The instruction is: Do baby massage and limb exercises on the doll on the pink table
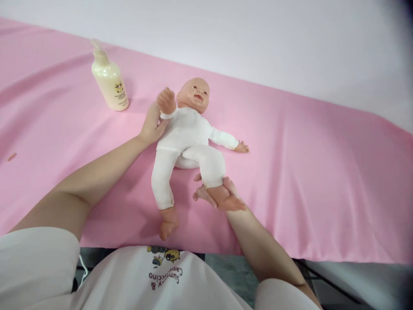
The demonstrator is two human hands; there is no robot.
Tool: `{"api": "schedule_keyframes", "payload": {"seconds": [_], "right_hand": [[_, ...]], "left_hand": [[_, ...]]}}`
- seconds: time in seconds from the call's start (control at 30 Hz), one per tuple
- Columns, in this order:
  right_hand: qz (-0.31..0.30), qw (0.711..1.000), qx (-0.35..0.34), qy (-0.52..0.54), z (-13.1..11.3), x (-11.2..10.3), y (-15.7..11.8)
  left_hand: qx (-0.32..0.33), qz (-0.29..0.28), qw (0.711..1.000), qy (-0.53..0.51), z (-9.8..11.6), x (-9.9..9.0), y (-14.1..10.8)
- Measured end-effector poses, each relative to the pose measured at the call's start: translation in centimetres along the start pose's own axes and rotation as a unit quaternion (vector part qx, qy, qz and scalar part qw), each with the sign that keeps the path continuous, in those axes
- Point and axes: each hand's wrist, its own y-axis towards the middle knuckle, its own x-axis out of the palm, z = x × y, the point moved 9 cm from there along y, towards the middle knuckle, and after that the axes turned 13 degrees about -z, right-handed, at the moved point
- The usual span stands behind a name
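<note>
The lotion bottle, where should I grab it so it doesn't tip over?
Probably around the wide body of the lotion bottle, coming from the front. It stands upright on the pink cloth; the pump top is thin and sticks out sideways.

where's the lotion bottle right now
In the head view the lotion bottle stands upright at upper left on the pink cloth, beyond the left hand and left of the doll.

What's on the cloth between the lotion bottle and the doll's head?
Only bare pink cloth lies between the bottle and the doll; the head view shows it. The left hand sits lower, at the doll's raised arm.
</note>
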Motion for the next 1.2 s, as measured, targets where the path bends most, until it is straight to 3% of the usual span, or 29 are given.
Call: {"api": "schedule_keyframes", "payload": {"seconds": [0.07,0.13,0.3,0.6,0.7,0.8,0.9,1.0,1.1,1.2], "right_hand": [[0.022,0.997,-0.075,-0.022,-1.8,-0.5,0.6],[0.064,0.992,-0.107,-0.029,-2.5,-1.4,0.9],[0.161,0.982,-0.095,0.010,-1.8,-2.9,0.7],[0.203,0.974,-0.103,0.004,-2.0,-3.3,0.5],[0.149,0.985,-0.089,-0.021,-1.8,-2.4,1.0],[0.064,0.994,-0.080,-0.030,-1.2,-0.5,1.2],[-0.003,0.999,-0.053,-0.010,-0.1,1.1,1.0],[-0.072,0.997,-0.023,0.015,0.4,2.4,0.8],[-0.180,0.979,0.083,0.055,1.9,4.1,0.6],[-0.252,0.949,0.169,0.090,2.9,5.4,0.2]], "left_hand": [[0.038,-0.036,0.998,0.046,1.5,0.6,0.1],[0.054,-0.070,0.994,0.068,2.6,1.3,0.2],[0.061,-0.109,0.987,0.099,4.0,2.2,0.4],[0.070,-0.135,0.980,0.128,4.8,3.5,-0.1],[0.069,-0.116,0.985,0.110,4.3,3.2,0.0],[0.048,-0.055,0.993,0.089,2.9,1.9,0.1],[-0.019,0.044,0.999,0.017,0.0,-0.1,0.0],[-0.085,0.122,0.987,-0.066,-3.5,-1.6,-0.4],[-0.122,0.165,0.973,-0.107,-6.0,-2.6,-0.8],[-0.124,0.169,0.969,-0.133,-7.0,-3.3,-0.7]]}}
